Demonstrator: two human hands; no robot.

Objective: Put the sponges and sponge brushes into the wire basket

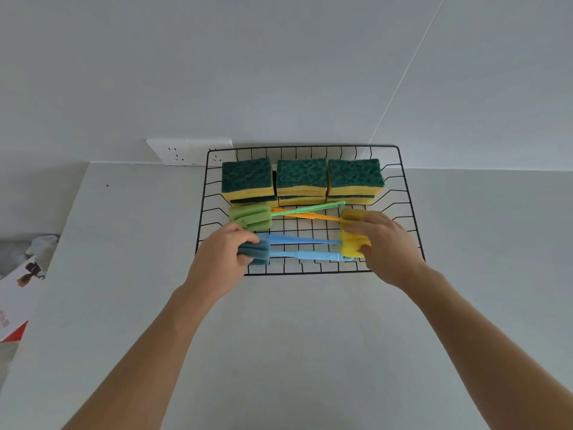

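Note:
A black wire basket [409, 193] sits on the pale counter against the wall. Three stacks of green-and-yellow sponges [302, 178] line its back. In front of them lie a green sponge brush [252, 216] and an orange-handled brush with a yellow head [353, 215]. Nearer me, two blue-handled brushes lie side by side in the basket. My left hand [221, 256] grips the dark blue sponge head [257, 252] of one. My right hand [386, 246] grips the yellow sponge head [352, 243] of the other.
A white wall socket [183, 152] sits behind the basket's left corner. Past the counter's left edge lie a printed box [15, 302] and crumpled grey material [28, 246]. Bare counter [294, 352] stretches in front of the basket.

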